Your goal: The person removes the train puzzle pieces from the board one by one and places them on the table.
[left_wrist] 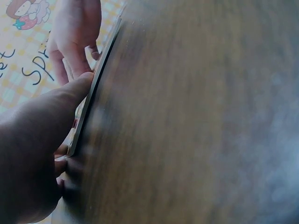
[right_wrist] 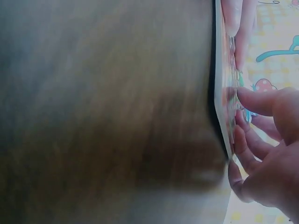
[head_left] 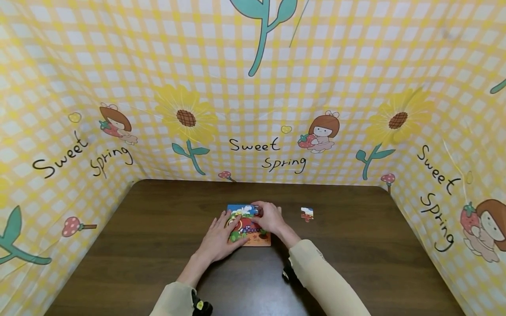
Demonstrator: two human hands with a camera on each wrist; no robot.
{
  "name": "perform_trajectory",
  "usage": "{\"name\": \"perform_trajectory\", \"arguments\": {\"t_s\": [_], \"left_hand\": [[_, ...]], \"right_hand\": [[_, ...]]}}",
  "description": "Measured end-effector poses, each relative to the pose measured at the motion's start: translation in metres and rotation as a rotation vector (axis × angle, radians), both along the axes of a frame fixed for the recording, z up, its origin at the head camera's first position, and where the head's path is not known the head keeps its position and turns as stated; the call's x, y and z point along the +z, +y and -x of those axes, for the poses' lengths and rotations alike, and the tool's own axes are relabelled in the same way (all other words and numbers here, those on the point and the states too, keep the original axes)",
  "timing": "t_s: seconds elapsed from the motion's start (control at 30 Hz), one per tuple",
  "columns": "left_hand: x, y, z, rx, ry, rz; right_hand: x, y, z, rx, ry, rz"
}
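Note:
A colourful jigsaw puzzle (head_left: 258,239) in a flat tray lies on the brown table, with blue at its far side and orange along its near edge. My left hand (head_left: 217,239) rests over its left side, fingers spread and thumb across the near part. At the far right part of the puzzle, my right hand (head_left: 269,218) has bent fingers and thumb down on the surface, pinching a puzzle piece that they mostly cover. In the right wrist view the right thumb and fingertips (right_wrist: 243,95) touch the puzzle's face. One loose puzzle piece (head_left: 306,213), white, blue and red, lies to the right.
The dark wooden table (head_left: 158,228) reaches back to a yellow checked cloth (head_left: 253,105) that hangs behind and on both sides. Black straps (head_left: 202,307) sit at the cuffs of the light sleeves (head_left: 316,267).

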State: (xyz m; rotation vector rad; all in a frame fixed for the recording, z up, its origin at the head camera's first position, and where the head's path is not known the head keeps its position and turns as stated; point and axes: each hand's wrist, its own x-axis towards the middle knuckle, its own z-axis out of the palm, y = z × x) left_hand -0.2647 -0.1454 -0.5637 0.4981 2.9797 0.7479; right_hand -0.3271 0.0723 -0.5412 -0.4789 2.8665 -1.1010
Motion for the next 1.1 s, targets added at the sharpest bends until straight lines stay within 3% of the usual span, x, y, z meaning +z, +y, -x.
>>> {"name": "perform_trajectory", "arguments": {"t_s": [0.23, 0.4, 0.7, 1.1], "left_hand": [[-0.001, 0.0, 0.001, -0.006, 0.011, -0.029], [-0.004, -0.001, 0.002, -0.008, 0.007, -0.041], [-0.013, -0.002, 0.005, -0.011, 0.016, -0.071], [-0.01, -0.002, 0.003, -0.003, -0.005, -0.06]], "right_hand": [[-0.001, 0.0, 0.001, 0.056, 0.067, -0.061], [-0.003, -0.001, 0.0, 0.051, 0.058, 0.01], [-0.004, 0.0, 0.0, 0.007, -0.034, 0.169], [-0.002, 0.026, -0.002, -0.039, -0.083, 0.268]]}}
